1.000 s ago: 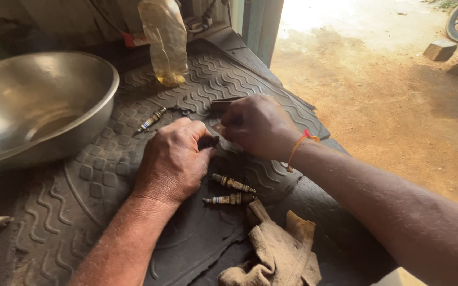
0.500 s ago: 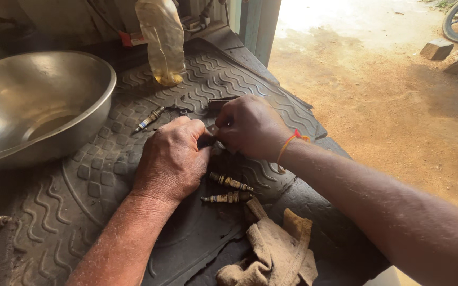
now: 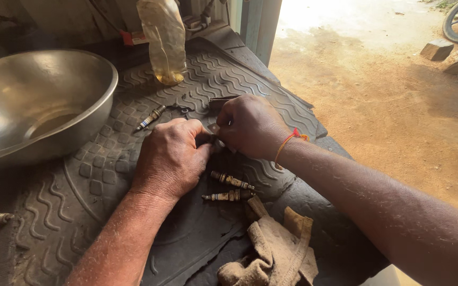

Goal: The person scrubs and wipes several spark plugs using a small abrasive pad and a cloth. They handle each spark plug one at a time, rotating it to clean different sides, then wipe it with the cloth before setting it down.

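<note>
**Bench mat, head view: two hands at one small part**

While both fists meet mid-mat, left hand (image 3: 169,159) and right hand (image 3: 250,126) pinch a small part (image 3: 217,142) between them, fingers closed, the part mostly hidden. Two spark plugs (image 3: 231,188) lie just below, within reach. Third plug (image 3: 150,117) above. Steel bowl (image 3: 33,100) left; rag (image 3: 271,249) near edge; bottle (image 3: 163,39) behind.

A black ribbed rubber mat (image 3: 96,201) carries a steel bowl (image 3: 33,100), spark plugs (image 3: 231,181), a plastic bottle (image 3: 163,39) and a tan rag (image 3: 274,251)
</note>
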